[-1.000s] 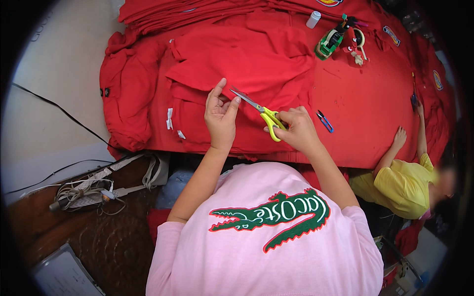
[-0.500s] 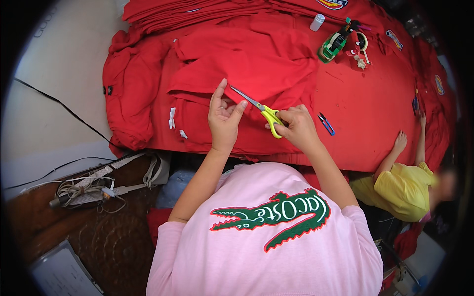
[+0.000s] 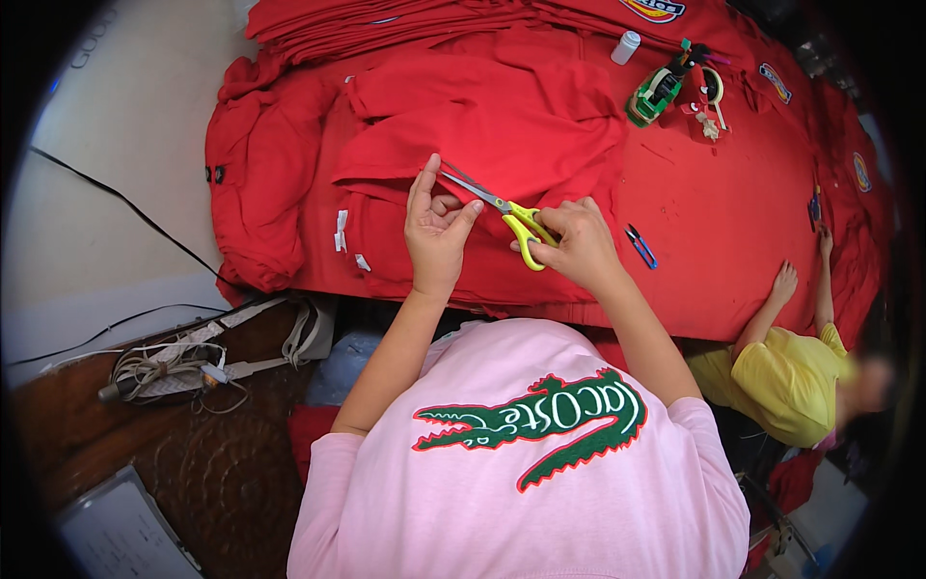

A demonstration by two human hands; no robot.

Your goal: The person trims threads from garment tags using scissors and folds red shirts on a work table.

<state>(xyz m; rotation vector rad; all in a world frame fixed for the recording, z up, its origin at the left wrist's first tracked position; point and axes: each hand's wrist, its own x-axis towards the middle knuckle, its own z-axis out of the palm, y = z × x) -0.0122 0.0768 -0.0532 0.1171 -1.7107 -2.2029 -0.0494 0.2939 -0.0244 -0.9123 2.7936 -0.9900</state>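
Observation:
My right hand (image 3: 576,239) grips a pair of scissors (image 3: 522,230) with yellow-green handles, fingers through the loops. The slightly parted blades point left, along the near edge of a red garment (image 3: 473,116) spread on the table. At that edge, my left hand (image 3: 436,232) has its index finger stretched up, the thumb apart and the other fingers curled; the cloth's edge seems held in them, though the contact is partly hidden. The blade tips lie close to the left index finger. White labels (image 3: 340,232) show on the red cloth left of this hand.
Blue thread snips (image 3: 640,247) lie right of my right hand. Farther back stand a white bottle (image 3: 625,47) and a green tape dispenser (image 3: 656,94). Stacked red garments (image 3: 386,34) line the far edge. A co-worker in yellow (image 3: 786,386) reaches onto the table at right.
The scissors' handles and blades have opened a little, and the blade tips have shifted slightly left toward the left index finger. My left hand has barely moved.

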